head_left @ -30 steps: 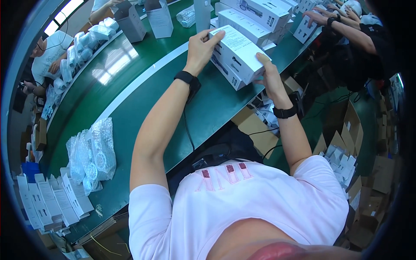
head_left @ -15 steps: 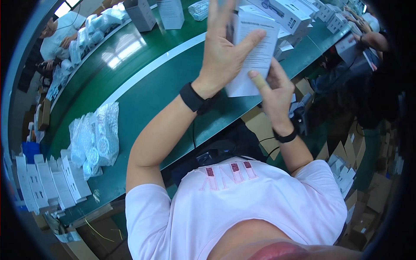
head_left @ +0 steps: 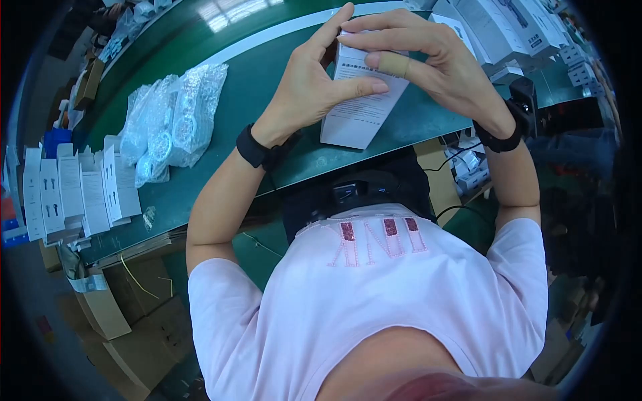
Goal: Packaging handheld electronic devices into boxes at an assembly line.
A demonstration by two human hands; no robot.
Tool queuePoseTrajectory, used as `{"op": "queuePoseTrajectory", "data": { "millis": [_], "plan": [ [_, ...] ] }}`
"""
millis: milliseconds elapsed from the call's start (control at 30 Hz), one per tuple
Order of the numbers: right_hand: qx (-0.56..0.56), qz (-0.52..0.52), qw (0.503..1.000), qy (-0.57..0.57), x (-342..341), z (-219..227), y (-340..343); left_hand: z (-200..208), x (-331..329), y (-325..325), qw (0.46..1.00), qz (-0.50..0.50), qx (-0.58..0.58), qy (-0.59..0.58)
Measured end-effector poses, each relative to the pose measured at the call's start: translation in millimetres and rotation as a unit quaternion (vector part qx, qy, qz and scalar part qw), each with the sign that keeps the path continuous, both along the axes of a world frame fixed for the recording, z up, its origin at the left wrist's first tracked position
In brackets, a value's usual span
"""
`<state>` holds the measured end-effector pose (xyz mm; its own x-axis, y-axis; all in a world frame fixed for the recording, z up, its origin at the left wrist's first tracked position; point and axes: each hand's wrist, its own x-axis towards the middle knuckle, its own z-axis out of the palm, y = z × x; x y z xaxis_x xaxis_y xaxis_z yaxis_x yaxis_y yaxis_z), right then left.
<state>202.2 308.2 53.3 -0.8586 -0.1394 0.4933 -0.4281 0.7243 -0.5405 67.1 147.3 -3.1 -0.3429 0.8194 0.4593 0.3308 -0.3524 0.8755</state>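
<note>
A white cardboard box [head_left: 358,120] with printed text on its face stands near the front edge of the green table [head_left: 267,87]. My left hand [head_left: 307,90] grips its left side, thumb across the printed face. From the right, my right hand [head_left: 445,63] lays its fingers over the box's top end, and its thumb, wrapped in a tan bandage, presses the upper face. The fingers hide most of the top, so I cannot see whether its flap is closed. Both wrists wear black bands.
Bubble-wrapped items [head_left: 174,120] lie on the table to the left. Beside them stands a row of white cartons [head_left: 80,194]. More white boxes [head_left: 495,33] are stacked at the far right. Opened brown cartons [head_left: 134,341] sit below the table on the left.
The box has come down and now stands on the table. My right hand has moved from its lower side up to its top, and my left hand has lowered along its side.
</note>
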Motion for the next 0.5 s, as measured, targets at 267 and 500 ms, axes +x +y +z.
{"op": "queuePoseTrajectory", "data": {
  "millis": [267,500],
  "plan": [
    [0.199,0.195,0.878,0.390,-53.9,-7.8,13.9,-13.1,-34.7,16.6,0.926,-0.106,0.274,0.238],
    [0.302,0.059,0.951,-0.033,-9.3,26.7,-2.9,-8.5,-19.9,-3.8,0.985,-0.099,0.011,-0.140]
  ]
}}
